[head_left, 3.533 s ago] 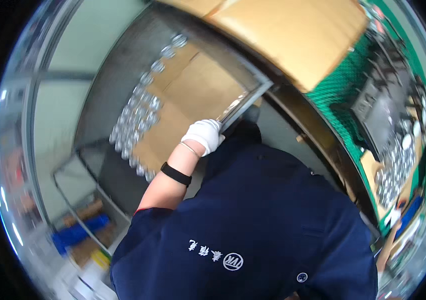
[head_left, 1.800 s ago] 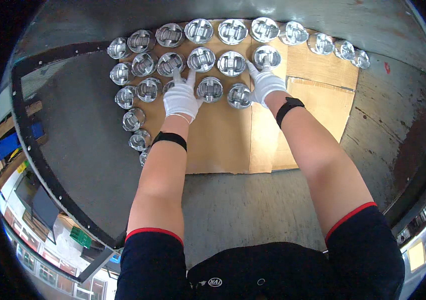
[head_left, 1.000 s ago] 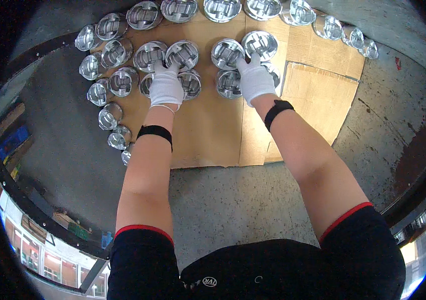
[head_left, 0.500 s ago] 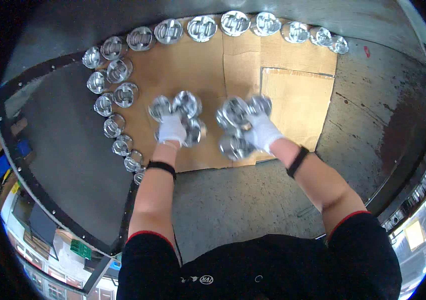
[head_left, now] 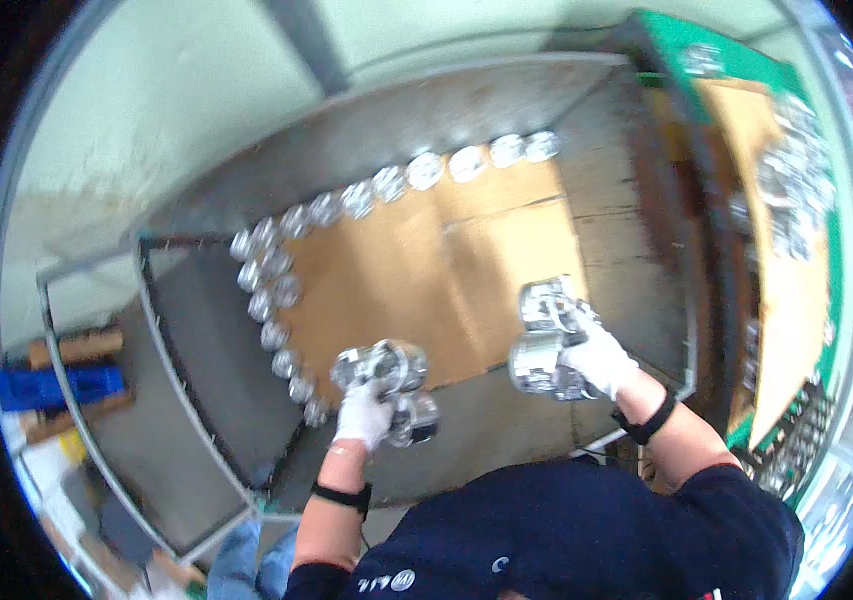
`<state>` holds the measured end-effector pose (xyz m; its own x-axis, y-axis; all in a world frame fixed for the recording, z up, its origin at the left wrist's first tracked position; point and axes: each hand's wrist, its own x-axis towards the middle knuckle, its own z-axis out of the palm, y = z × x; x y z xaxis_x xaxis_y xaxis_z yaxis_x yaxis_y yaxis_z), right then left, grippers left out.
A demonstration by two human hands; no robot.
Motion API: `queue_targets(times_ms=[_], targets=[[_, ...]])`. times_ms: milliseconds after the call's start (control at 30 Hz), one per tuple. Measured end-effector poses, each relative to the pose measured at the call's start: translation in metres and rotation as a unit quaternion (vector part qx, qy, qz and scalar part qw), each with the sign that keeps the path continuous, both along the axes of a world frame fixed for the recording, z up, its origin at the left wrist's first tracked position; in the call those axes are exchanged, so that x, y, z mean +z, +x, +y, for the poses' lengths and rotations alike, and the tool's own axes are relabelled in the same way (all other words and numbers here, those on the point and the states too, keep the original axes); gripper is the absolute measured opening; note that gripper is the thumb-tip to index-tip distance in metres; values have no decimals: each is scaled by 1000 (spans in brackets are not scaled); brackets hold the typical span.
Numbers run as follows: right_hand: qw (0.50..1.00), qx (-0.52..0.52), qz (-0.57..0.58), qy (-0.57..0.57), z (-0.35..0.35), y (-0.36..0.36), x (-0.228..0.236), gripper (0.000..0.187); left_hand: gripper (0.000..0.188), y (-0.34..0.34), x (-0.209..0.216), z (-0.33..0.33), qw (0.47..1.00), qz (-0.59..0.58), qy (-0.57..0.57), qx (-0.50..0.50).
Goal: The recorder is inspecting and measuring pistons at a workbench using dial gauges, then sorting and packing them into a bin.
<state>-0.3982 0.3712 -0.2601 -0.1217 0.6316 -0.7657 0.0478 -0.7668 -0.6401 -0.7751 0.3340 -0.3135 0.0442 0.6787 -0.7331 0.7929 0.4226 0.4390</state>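
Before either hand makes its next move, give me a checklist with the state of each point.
1. Left hand gripping its cluster of metal parts: ok.
2. Right hand gripping the other cluster: ok.
3. The two clusters apart from each other: ok, there is a wide gap.
4. Ungripped parts lined along the far and left edges of the cardboard: ok.
5. Every gripped part secure: cannot tell, gloves and blur hide the contacts.

held pistons [head_left: 538, 362] | silver, cylindrical | variously tilted | two clusters, well apart
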Motion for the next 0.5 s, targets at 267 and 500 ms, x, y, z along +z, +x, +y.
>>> queue_targets(times_ms=[267, 500], targets=[[931, -149, 47, 331, -84, 95, 133, 71, 29, 20, 121, 39, 955, -68, 277, -79], [904, -203, -270, 261, -175, 225, 274, 43, 31, 95, 177, 58, 916, -193, 326, -130]])
